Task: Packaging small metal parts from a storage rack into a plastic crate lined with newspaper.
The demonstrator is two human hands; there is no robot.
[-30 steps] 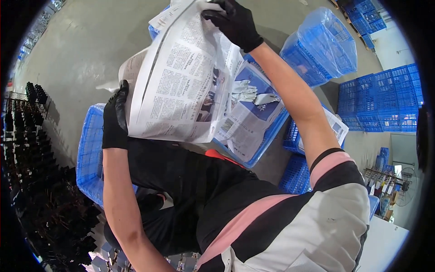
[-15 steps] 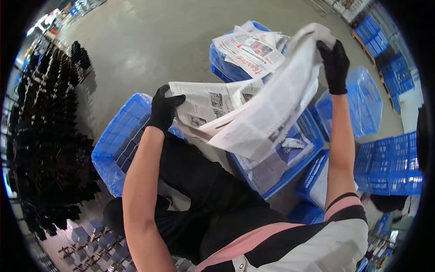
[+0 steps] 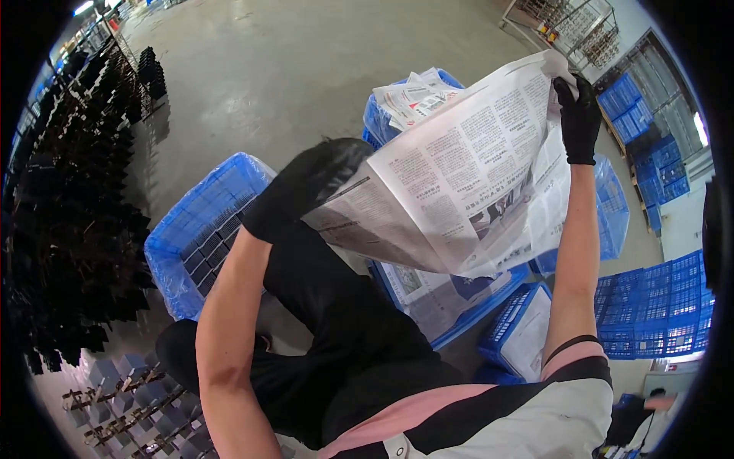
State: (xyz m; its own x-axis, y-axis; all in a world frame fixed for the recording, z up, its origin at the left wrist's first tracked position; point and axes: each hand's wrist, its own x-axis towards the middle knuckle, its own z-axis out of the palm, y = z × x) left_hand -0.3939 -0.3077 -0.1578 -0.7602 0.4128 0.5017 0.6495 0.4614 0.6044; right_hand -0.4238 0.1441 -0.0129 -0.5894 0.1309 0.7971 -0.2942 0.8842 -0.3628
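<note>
A large printed newspaper (image 3: 466, 157) is spread in the air in front of me, tilted up toward the right. My right hand (image 3: 581, 122), in a black glove, pinches its upper right corner. At the paper's left edge is my left hand (image 3: 310, 180), also black-gloved; motion smears its fingers, so its grip does not show. Below the newspaper stands a blue crate (image 3: 470, 325) with sheets of newspaper (image 3: 436, 306) lying in it. The raised newspaper hides that crate's far part.
Left of my knee, a plastic-lined blue crate (image 3: 172, 252) holds rows of dark blocks (image 3: 210, 260). Ahead, another blue crate (image 3: 375, 122) bears loose newspapers (image 3: 417, 99). Stacked blue crates (image 3: 654, 306) stand at right. Racks of dark parts (image 3: 76, 206) line the left.
The newspaper has unfolded wider, its printed side now facing me. My left hand has moved right across its left edge; my right hand has shifted slightly right and down.
</note>
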